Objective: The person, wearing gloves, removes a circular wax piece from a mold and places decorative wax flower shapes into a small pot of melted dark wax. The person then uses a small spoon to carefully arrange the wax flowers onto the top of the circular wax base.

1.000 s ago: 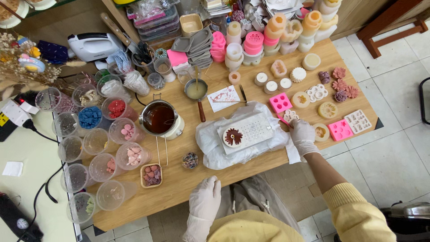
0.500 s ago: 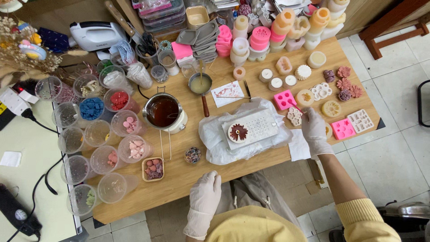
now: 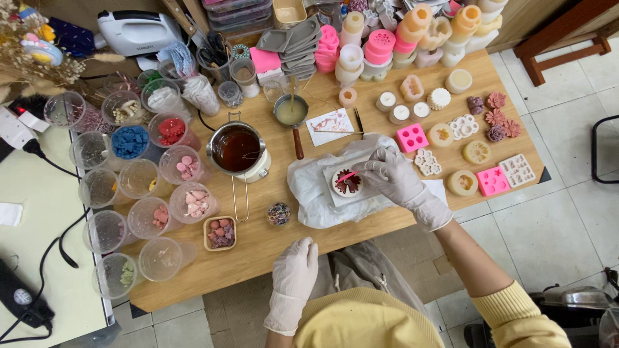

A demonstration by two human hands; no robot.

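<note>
Right hand (image 3: 393, 177) pinches what looks like a pink stick (image 3: 347, 176) over the round mold (image 3: 347, 183); left hand (image 3: 294, 270) rests open, empty.

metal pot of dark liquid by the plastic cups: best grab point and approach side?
Probably the long wire handle, from the table's near edge. It sticks out from the metal pot towards the person, clear of the plastic cups on its left. The pot stands upright, open and full, so keep it level. The left hand is nearest.

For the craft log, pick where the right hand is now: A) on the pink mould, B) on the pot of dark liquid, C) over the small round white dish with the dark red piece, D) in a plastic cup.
C: the right hand holds a small pink stick over the round white dish on the white sheet.
</note>
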